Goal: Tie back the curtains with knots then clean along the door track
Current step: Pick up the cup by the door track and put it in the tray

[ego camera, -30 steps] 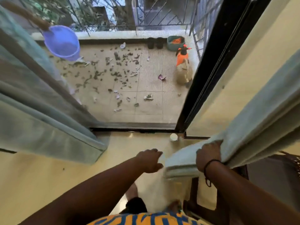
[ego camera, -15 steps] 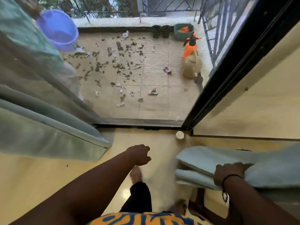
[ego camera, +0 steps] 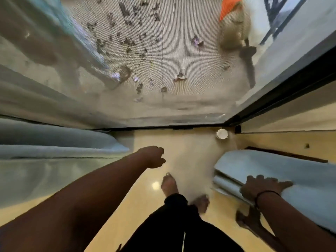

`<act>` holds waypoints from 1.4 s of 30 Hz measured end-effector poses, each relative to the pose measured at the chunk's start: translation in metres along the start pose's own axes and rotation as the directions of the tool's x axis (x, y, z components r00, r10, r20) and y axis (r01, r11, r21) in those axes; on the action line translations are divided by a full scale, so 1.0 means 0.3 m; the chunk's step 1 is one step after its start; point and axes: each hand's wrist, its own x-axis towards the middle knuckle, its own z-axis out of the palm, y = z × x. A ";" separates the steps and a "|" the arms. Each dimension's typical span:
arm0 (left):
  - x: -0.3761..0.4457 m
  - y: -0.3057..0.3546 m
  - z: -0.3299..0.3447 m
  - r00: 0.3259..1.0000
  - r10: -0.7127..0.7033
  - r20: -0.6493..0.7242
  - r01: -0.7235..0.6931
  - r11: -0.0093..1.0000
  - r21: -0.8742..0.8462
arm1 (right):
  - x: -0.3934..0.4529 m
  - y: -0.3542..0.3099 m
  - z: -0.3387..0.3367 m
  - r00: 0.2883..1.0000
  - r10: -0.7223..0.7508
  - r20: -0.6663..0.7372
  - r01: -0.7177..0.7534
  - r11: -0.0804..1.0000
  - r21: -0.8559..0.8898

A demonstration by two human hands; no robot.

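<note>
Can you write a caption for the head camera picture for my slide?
Right hand grips the right curtain, left hand reaches empty toward the door track.

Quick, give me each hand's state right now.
Left hand: fingers curled, holding nothing.
Right hand: gripping the right curtain.
</note>
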 end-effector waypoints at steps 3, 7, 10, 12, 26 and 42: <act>0.148 -0.027 0.071 1.000 -0.028 -0.011 0.027 0.998 -0.055 | 0.143 -0.083 0.037 1.000 -0.008 0.001 0.008 1.000 0.013; 0.369 -0.002 0.172 1.000 -0.023 -0.012 0.022 0.997 -0.076 | 0.364 -0.171 0.108 0.999 -0.034 0.015 0.033 0.999 0.042; 0.545 0.033 0.231 0.999 0.019 -0.033 -0.021 0.999 -0.049 | 0.528 -0.220 0.141 0.999 -0.037 0.039 0.034 0.997 0.067; 0.651 0.049 0.269 0.998 0.025 -0.058 -0.028 0.998 -0.058 | 0.612 -0.244 0.163 0.999 -0.007 0.050 0.003 0.996 0.086; 1.214 0.043 0.380 0.986 0.050 -0.159 -0.046 0.999 0.028 | 1.146 -0.409 0.069 0.983 -0.013 -0.183 0.104 0.861 0.498; 1.491 0.053 0.416 0.972 0.073 -0.223 0.020 0.922 0.387 | 1.388 -0.481 0.052 0.920 0.004 -0.392 0.245 0.774 0.584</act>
